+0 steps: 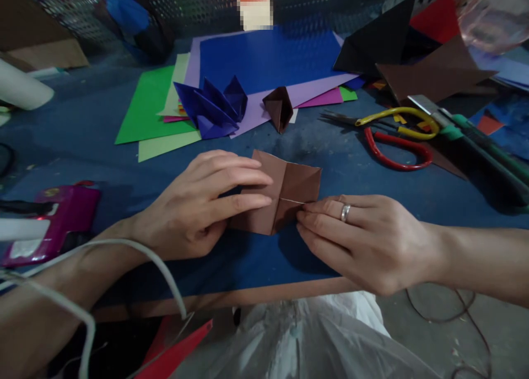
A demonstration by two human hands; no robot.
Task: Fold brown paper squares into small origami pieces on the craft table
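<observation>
A piece of creased brown paper (pixel 301 180) lies between my hands near the front of the blue table, with a fold line down its middle and its right part tilted up. My left hand (pixel 206 202) rests on the paper's left part, fingers stretched out and apart. At the lower right edge, my right hand (pixel 363 236), with a ring on one finger, pinches the paper between thumb and fingertips. Behind the paper stand a folded blue paper shape (pixel 215 109) and a small folded brown paper piece (pixel 279 108).
Coloured paper sheets (pixel 264 59) are stacked at the back. Yellow-and-red-handled scissors (pixel 392 128) and a green-and-black cutter (pixel 475 147) lie at right, before dark and brown paper pieces (pixel 433 70). A purple device (pixel 78 208) sits at left; a white cable (pixel 144 247) loops across my left forearm.
</observation>
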